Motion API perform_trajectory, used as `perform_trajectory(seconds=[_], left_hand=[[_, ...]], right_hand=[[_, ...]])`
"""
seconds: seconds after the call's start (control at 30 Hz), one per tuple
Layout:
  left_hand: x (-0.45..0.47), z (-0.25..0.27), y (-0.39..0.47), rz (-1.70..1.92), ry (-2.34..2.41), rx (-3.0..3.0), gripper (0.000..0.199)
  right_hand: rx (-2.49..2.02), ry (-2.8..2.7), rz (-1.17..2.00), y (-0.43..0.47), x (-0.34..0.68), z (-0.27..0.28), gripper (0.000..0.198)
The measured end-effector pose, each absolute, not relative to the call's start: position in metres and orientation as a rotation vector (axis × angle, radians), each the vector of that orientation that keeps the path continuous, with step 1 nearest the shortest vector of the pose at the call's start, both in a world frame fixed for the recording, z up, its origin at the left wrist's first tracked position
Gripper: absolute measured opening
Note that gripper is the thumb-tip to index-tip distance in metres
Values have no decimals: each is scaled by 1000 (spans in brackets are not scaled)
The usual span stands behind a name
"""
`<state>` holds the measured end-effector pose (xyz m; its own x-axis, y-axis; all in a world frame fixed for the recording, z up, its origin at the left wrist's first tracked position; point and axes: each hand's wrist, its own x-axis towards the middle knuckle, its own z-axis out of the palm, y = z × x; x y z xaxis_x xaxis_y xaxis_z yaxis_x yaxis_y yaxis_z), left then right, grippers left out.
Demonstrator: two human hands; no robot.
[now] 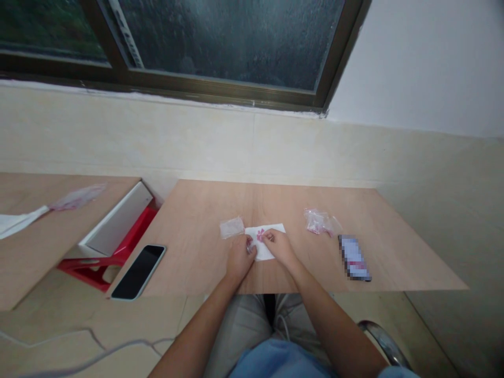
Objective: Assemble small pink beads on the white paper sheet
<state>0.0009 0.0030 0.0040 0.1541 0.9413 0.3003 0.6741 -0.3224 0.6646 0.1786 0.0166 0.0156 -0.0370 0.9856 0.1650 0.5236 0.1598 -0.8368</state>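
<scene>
Here, two hands (258, 252), one white tissue (264, 236), two bags (232, 227)

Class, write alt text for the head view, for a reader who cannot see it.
Two hands, left hand and right hand, work small pink pieces on a white sheet on a wooden table. A clear bag lies left of the sheet; a phone lies at the table's left edge.

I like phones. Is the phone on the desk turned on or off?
It looks off: the phone lies flat at the table's left corner, its screen facing up and completely black.
</scene>
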Motion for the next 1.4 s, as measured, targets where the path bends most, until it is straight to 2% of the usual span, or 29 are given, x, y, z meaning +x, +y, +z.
perform_trajectory(seconds=[0.13, 0.33, 0.47, 0.6, 0.73, 0.8, 0.97, 1.2, 1.3, 1.4], left_hand=[[1, 4, 3, 994, 1546, 2067, 19], [0, 2, 3, 991, 1544, 2065, 19], [0, 2, 3, 984, 1553, 2055, 19], [0, 2, 2, 973, 1543, 2051, 20], [0, 3, 3, 964, 1522, 2047, 15], [0, 4, 3, 962, 1529, 2050, 16], [0, 7, 2, 964, 1539, 2082, 18], [1, 6, 2, 971, 1557, 2080, 18], [1, 6, 2, 968, 1554, 2080, 18], [1, 5, 1, 960, 1559, 2071, 19]], right_hand=[[-1618, -1764, 563, 20, 186, 3, 11], [-1605, -1800, 523, 18, 182, 0, 10], [-1515, -1525, 726, 21, 186, 5, 4], [-1496, -1214, 878, 20, 181, 8, 26], [-1354, -1438, 1027, 12, 168, 12, 21], [-1316, -1555, 972, 11, 167, 13, 17], [-1595, -1674, 608, 16, 182, 7, 12], [-1683, -1835, 485, 15, 179, 6, 9], [-1613, -1714, 577, 16, 181, 7, 6], [-1523, -1373, 757, 18, 185, 9, 17]])
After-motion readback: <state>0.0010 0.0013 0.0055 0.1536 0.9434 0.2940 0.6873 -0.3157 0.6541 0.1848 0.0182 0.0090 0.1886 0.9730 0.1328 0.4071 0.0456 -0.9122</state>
